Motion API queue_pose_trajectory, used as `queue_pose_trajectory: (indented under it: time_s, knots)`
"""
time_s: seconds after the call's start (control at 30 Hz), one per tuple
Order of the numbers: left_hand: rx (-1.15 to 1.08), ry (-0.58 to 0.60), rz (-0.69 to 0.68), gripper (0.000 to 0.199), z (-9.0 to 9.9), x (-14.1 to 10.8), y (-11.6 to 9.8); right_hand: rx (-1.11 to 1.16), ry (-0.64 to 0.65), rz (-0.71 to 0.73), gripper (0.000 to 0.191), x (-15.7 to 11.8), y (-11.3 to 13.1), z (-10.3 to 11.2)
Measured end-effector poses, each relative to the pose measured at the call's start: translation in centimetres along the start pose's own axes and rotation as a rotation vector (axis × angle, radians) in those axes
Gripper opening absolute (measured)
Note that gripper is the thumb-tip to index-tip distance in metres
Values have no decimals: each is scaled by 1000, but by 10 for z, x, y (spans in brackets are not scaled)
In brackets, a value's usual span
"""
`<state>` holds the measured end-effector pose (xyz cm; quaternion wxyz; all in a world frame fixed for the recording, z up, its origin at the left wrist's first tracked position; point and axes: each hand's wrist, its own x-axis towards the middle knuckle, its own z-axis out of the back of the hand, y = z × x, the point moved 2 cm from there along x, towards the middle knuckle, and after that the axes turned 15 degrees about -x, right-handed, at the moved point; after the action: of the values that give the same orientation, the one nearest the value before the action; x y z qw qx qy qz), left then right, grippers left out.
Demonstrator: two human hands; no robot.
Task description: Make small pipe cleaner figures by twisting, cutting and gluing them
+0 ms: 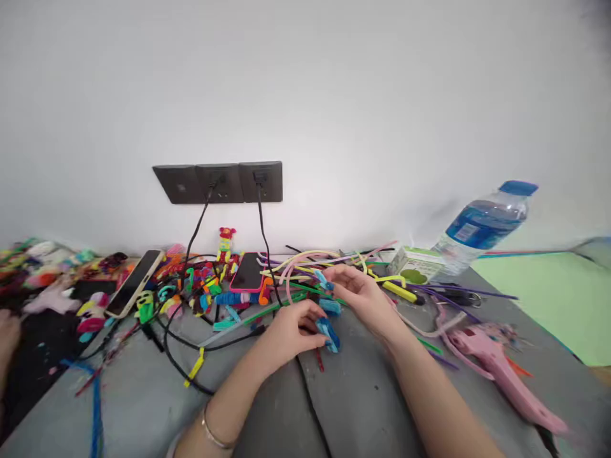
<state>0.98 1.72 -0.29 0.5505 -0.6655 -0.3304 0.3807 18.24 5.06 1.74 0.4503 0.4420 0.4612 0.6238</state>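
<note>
My left hand (296,332), with a bracelet at its wrist, pinches a blue fuzzy piece (328,336) over the grey table (363,407). Up and to the right, my right hand (358,292) holds a smaller light blue fuzzy piece (323,278) between thumb and fingers. Another blue fuzzy piece (330,306) lies between the two hands. Just behind them spreads a loose bundle of coloured pipe cleaners (305,257).
Small fuzzy figures, phones (136,283) and black cables crowd the left and back. Rightward are a box (417,262), a tilted water bottle (487,222), a yellow-handled tool (400,291) and a pink glue gun (506,375). Another person's hand (8,337) shows far left.
</note>
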Motion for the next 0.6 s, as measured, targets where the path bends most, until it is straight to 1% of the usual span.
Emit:
queue_pose_trajectory:
  time_s: [0.1, 0.2, 0.27, 0.3, 0.37, 0.43, 0.5, 0.6]
  knots:
    - [125, 12, -3, 31, -1, 1, -2, 18, -3, -11, 16, 0, -3, 0]
    - [142, -61, -68, 34, 7, 2, -8, 21, 17, -14, 15, -1, -1, 0]
    - [79, -164, -142, 30, 16, 2, -14, -4, 47, -12, 15, -2, 2, -1]
    - [25, -206, -149, 29, 20, 2, -15, -24, 70, -10, 14, -3, 3, -1]
    - [-73, -254, -182, 29, 25, 3, -18, -67, 118, -3, 14, -4, 7, -3]
    - [-133, -255, -211, 28, 26, 3, -19, -101, 167, 1, 14, -4, 9, -6]
    - [-152, -240, -211, 26, 24, 4, -19, -122, 200, 7, 15, -4, 9, -10]
    - [-189, -256, -173, 24, 20, 4, -17, -150, 189, 53, 17, -5, 8, -13]
